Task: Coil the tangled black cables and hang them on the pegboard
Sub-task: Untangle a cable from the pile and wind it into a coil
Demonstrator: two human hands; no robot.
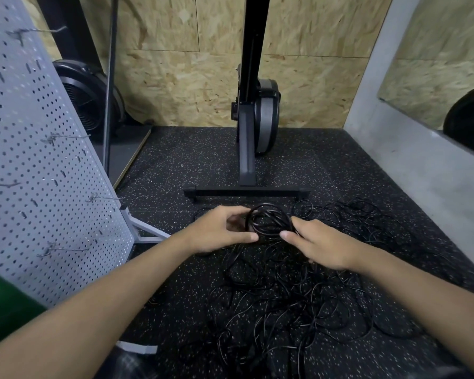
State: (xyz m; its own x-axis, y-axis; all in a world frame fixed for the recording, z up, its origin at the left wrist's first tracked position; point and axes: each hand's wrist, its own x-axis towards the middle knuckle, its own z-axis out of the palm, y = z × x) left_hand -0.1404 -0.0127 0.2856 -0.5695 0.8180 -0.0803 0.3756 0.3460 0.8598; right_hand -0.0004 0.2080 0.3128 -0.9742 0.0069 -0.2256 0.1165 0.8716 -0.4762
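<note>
A black speckled rubber floor is filling most of the view, with a pale grey pegboard standing upright at the left and a dark exercise machine rising at the back. A wide tangle of black cables is sprawling over the floor in front of the person, near the board's foot but not touching it. At the tangle's far edge, a small neat coil is being held between two bare hands. The left grip is pinching the coil's left side between thumb and curled fingers; the right grip is grasping its right side. To do this step well, the person is probably needing to add each loop at a matching size, shaking slack free of the heap rather than tugging knots tight, before aiming for a wire hook jutting from the board.
</note>
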